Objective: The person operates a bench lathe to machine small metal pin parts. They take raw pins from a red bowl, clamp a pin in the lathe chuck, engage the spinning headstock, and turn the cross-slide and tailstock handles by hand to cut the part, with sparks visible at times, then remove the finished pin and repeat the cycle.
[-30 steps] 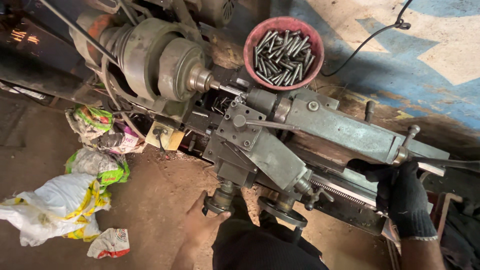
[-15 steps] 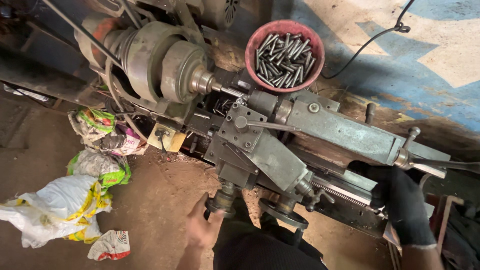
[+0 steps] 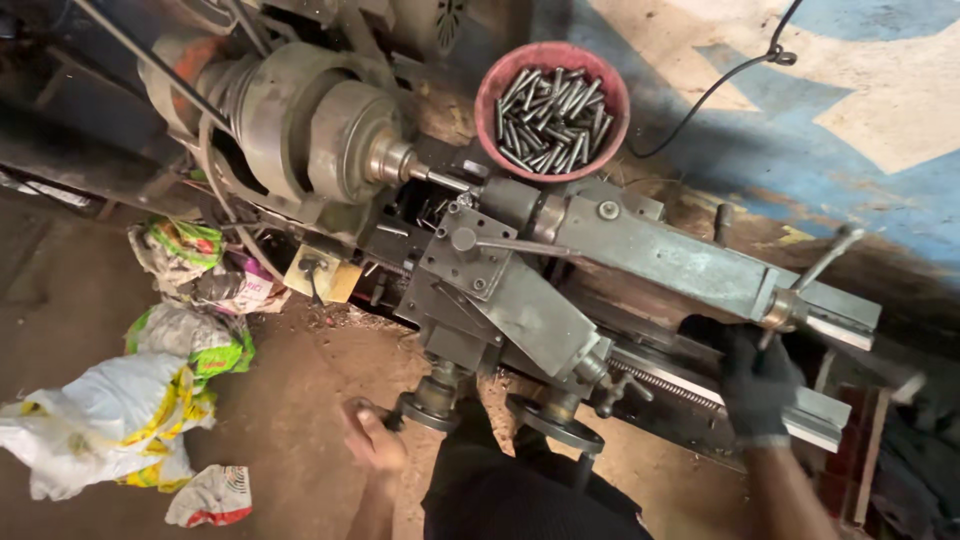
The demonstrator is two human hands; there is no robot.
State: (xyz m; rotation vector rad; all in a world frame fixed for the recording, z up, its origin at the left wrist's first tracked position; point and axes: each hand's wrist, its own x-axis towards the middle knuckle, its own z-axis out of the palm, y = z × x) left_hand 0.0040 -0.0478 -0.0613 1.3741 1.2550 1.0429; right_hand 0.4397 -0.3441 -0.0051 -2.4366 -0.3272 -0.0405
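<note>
Hands (image 3: 372,440) unmoved on lathe handwheel (image 3: 422,410) and lever (image 3: 800,290).

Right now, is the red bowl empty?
No, the red bowl behind the lathe is full of short metal rods.

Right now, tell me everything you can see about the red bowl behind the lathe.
The red bowl is round, plastic-looking, grimy and worn at the rim. It sits upright behind the lathe, just beyond the spindle end, and is heaped with short grey metal pins lying crisscross. Neither hand touches it.
</note>
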